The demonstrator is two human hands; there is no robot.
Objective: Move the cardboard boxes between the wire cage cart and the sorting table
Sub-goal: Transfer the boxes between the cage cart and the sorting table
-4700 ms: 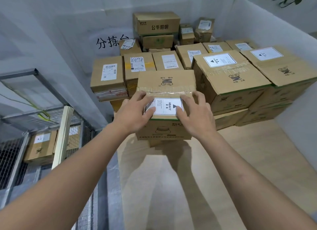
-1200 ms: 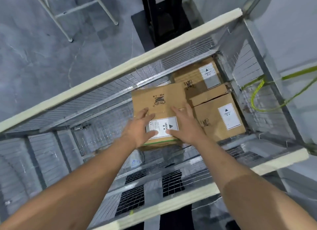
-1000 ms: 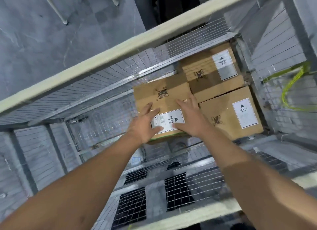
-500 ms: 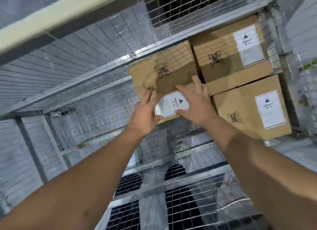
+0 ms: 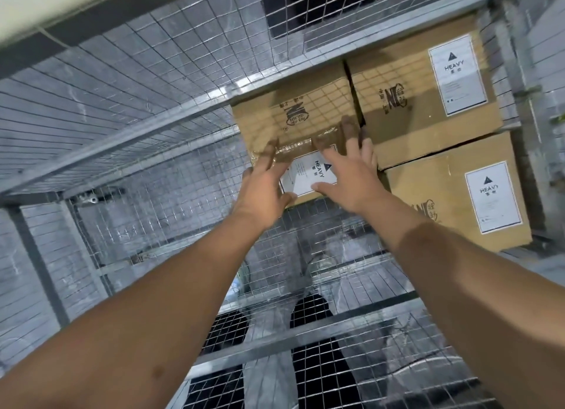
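Inside wire cage cart (image 5: 137,81), far side: cardboard box (image 5: 293,115) against the mesh wall; left hand (image 5: 263,188) and right hand (image 5: 351,176) both lie flat on its near top edge, fingers straight and spread, no grip; far-right box (image 5: 412,97) and near-right box (image 5: 452,201), HEAVY-labelled, just right of it

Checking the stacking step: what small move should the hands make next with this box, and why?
Probably lift both hands off and draw back: the left hand and right hand lie flat, fingers straight, on the box, which seems settled in the wire cage cart beside a neighbouring box.
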